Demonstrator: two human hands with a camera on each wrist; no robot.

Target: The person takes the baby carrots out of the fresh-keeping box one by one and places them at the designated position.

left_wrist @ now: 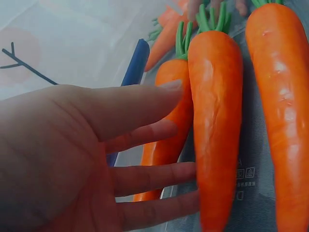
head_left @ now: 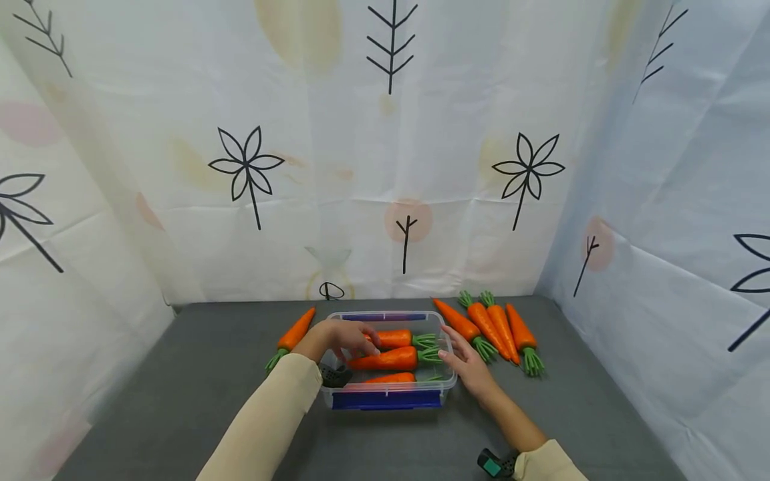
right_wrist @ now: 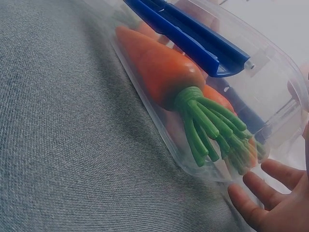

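Observation:
A clear plastic box (head_left: 385, 387) with blue latches holds three orange carrots with green stems. They lie side by side: a back carrot (head_left: 394, 339), a middle carrot (left_wrist: 215, 121) and a front carrot (right_wrist: 166, 72). My left hand (head_left: 347, 336) reaches over the box's left side, its fingers extended beside the middle carrot and partly over the back one; the left wrist view shows nothing gripped. At the box's right end is my right hand (head_left: 471, 366), fingers spread against or very near the clear wall. Whether they press on it, I cannot tell.
Several carrots (head_left: 494, 327) lie on the grey table (head_left: 210, 401) right of the box, near the back. A single carrot (head_left: 297, 332) lies to the box's left, partly behind my left wrist. Patterned white cloth (head_left: 445, 153) encloses the back and sides.

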